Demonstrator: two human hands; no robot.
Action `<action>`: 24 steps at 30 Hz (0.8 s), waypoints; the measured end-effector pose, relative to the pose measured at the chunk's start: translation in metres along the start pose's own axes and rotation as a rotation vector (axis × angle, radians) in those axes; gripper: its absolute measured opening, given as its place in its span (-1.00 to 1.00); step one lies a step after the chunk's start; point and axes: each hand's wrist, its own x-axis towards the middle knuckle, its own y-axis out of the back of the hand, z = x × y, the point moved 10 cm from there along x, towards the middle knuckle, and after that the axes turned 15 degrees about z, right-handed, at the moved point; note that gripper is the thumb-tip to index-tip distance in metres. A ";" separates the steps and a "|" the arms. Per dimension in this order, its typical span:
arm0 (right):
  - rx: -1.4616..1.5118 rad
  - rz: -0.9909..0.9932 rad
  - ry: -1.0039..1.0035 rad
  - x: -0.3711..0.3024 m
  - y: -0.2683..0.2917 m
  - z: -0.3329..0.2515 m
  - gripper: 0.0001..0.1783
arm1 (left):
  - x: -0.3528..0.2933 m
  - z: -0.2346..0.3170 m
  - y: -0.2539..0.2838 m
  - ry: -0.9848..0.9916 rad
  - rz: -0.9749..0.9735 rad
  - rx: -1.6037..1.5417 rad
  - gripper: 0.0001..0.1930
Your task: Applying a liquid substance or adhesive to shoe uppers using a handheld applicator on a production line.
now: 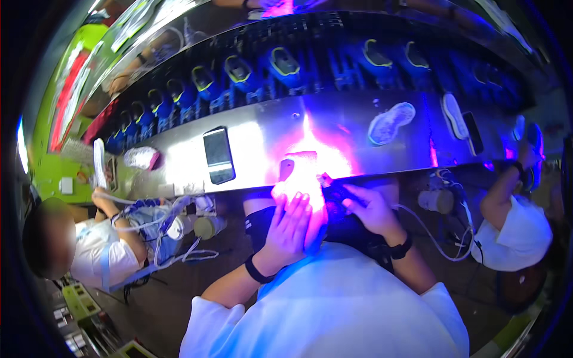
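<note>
Nearest, the left hand [285,235] lays straightened fingers along a glare-washed object [316,224], perhaps a shoe, at the middle of the counter's [397,158] near edge; its thumb is hidden, so I cannot tell whether it grips. The right hand [377,213] is just beside, thumb and forefinger parted, no grasp visible. If a shoe, the object should be light, soft above, stiffer below, best held by its long sides. A phone [219,155] lies left along the near edge; farther back rests a pale sole [391,123]; blue shoes [237,70] line the far edge.
</note>
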 end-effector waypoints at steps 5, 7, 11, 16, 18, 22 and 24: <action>0.020 0.051 -0.066 0.020 -0.015 -0.004 -0.50 | -0.006 -0.007 0.016 0.074 -0.009 -0.034 -0.44; 0.007 0.040 -0.072 0.007 -0.018 -0.001 -0.51 | -0.010 -0.011 0.017 0.069 -0.018 -0.033 -0.43; -0.170 -0.043 -0.054 -0.044 -0.021 -0.007 -0.50 | -0.014 -0.015 0.017 0.057 -0.047 -0.038 -0.41; -0.056 0.026 -0.078 -0.053 -0.010 -0.012 -0.52 | -0.005 -0.007 0.015 0.033 -0.087 -0.024 -0.41; -0.105 0.061 -0.052 -0.037 -0.006 -0.010 -0.51 | 0.000 -0.004 0.015 -0.008 -0.055 0.064 -0.29; -0.118 -0.002 -0.013 -0.052 0.009 -0.023 -0.56 | 0.011 0.006 0.011 0.060 -0.034 0.039 -0.30; -0.112 0.022 -0.042 -0.064 0.023 -0.027 -0.58 | 0.019 0.013 0.004 0.077 -0.066 0.029 -0.30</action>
